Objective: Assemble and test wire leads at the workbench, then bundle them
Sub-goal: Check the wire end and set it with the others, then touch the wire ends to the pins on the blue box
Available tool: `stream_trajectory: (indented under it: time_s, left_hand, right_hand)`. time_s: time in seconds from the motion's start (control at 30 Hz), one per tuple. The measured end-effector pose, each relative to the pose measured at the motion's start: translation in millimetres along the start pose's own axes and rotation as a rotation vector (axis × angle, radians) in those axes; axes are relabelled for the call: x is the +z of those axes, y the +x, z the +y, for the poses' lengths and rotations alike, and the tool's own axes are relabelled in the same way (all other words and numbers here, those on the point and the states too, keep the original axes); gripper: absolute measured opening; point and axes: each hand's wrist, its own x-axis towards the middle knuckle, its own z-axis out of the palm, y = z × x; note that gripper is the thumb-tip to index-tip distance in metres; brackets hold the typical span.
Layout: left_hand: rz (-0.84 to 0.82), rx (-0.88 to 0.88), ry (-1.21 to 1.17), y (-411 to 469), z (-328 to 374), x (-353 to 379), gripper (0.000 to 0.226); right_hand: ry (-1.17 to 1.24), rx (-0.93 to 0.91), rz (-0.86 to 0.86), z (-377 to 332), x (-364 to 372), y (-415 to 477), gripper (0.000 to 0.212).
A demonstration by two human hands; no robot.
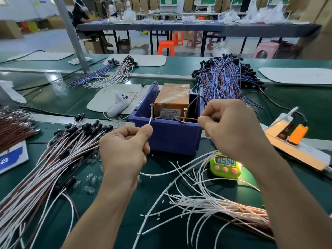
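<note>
We judge the testing step to be in hand. The left hand (124,146) pinches a white lead end (149,122) between thumb and forefinger, its tip at the left screw (152,111). The right hand (231,126) pinches a brown lead end (186,119), laid against the right screw (184,115). Both screws stand upright at the front rim of the blue box (172,135), which holds a taped orange unit (173,97).

Next move, in our judgement: both tips need firm contact at once, then the lead goes to a pile on the surface (296,105).

Writing: the unit's label (168,112) is too small to read. The green timer (225,166) seemingly shows 05:50. A blue panel (10,159) at far left bears an "a".
</note>
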Motion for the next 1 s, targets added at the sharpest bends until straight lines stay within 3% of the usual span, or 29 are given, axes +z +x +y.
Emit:
stream_trajectory:
  time_s: [0.07, 0.17, 0.33, 0.47, 0.63, 0.8, 0.9, 1.0]
  left_hand:
    - [0.023, 0.025, -0.022, -2.3, -0.3, -0.7, 0.038]
    - [0.052, 0.123, -0.112, -7.9, -0.6, -3.5, 0.036]
    - [0.111, 0.298, -0.071, -12.9, 1.4, -5.6, 0.025]
    - [0.087, 0.233, -0.04, -15.7, -0.7, -6.3, 0.021]
    - [-0.048, 0.149, -0.08, -27.9, -6.0, 3.4, 0.037]
    - [-0.313, -0.074, -0.039, -43.7, -12.8, 13.1, 0.039]
    - [-0.512, -0.109, 0.257, -58.1, -21.2, 19.0, 0.028]
    - [-0.516, -0.029, 0.514, -68.4, -23.9, 19.5, 0.014]
  right_hand:
    - [-0.011, -0.006, -0.031, -2.7, -5.2, -0.1, 0.024]
    - [-0.067, -0.012, -0.213, -7.6, -17.9, -1.6, 0.024]
    - [-0.345, 0.069, -0.33, -8.0, -28.8, -6.6, 0.02]
    - [-0.444, 0.154, -0.416, 1.4, -44.0, -18.9, 0.022]
    - [-0.566, 0.208, -0.62, 13.8, -73.7, -56.7, 0.02]
    - [-0.918, 0.247, -0.518, 32.8, -114.2, -94.1, 0.016]
    - [-0.874, 0.385, -0.344, 49.6, -131.8, -115.0, 0.018]
    - [-0.797, 0.398, -0.185, 73.6, -126.6, -133.6, 0.02]
